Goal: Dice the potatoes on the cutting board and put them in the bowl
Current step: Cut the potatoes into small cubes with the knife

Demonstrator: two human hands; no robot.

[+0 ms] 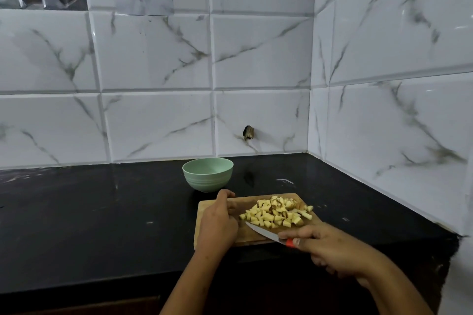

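Dice (275, 213) lying heaped on board (256, 234); bowl (207, 174) sitting just beyond | left hand (219, 222) gripping board edge; right hand (330, 245) clasping knife (266, 232) | advice: tilting board over bowl, sweeping blade flat.

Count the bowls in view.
1. The bowl sits on the counter near the wall, just behind the board's far-left corner. No other shows.

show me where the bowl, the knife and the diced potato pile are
bowl (208, 181), head view, on its green outer wall
knife (261, 230), head view, on the bare blade on the cutting board
diced potato pile (275, 213), head view, on the middle of the heap
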